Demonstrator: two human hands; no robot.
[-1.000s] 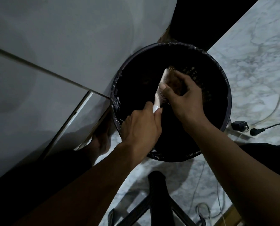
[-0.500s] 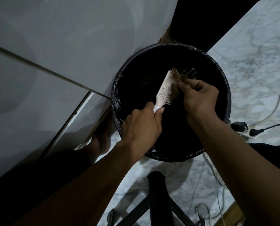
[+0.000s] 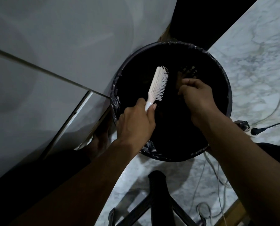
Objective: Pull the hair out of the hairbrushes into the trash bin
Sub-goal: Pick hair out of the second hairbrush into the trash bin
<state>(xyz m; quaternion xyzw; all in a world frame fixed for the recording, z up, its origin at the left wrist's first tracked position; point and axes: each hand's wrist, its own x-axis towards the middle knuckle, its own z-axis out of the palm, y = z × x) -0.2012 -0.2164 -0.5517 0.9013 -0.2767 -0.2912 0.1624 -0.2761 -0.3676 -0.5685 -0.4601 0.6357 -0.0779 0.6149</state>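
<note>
Right hand (image 3: 196, 93) pulled off hairbrush (image 3: 158, 84), pinching hair clump over trash bin (image 3: 224, 75); left hand (image 3: 136, 123) grips handle. Next: drop hair.

A dim room in a home, by the look: marble-patterned floor (image 3: 256, 66), bag-lined trash bin (image 3: 220, 66) against white cabinet panels (image 3: 54, 38), cables (image 3: 276, 108) trailing right.

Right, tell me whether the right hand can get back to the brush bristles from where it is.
Probably yes: the right hand hangs beside the hairbrush, bristles facing it, only open space over the trash bin between.
</note>
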